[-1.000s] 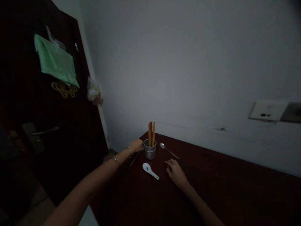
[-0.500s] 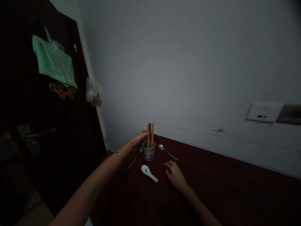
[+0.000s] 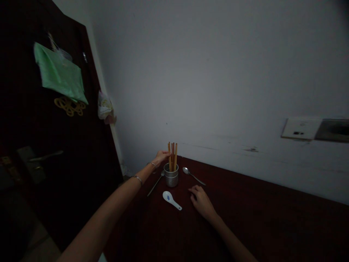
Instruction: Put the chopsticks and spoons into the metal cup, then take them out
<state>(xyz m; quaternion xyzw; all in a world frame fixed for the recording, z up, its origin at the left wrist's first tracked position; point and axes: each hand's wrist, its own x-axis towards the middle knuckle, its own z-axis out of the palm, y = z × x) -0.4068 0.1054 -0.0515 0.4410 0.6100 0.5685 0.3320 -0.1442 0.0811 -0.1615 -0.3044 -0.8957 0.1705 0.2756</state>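
Note:
Several wooden chopsticks stand upright in a grey metal cup on the dark red table. My left hand reaches in from the left above the rim, its fingers closed on chopsticks at the left side of the bunch; their tips are partly hidden. My right hand rests on the tabletop, fingers loosely bent and thumb apart, holding nothing. Between my hands and nearer to me lies a white soup spoon with a blue mark. A metal spoon lies right of the cup, another long-handled spoon left of it.
A pale wall rises behind the table, with a socket plate at the right. On the left stands a dark door with a green cloth hanging on it. A plastic bag hangs by the frame.
The view has shifted slightly. The chopsticks at the left of the bunch now stand a little apart from the others, with my left fingers still at them. My right hand stays on the table.

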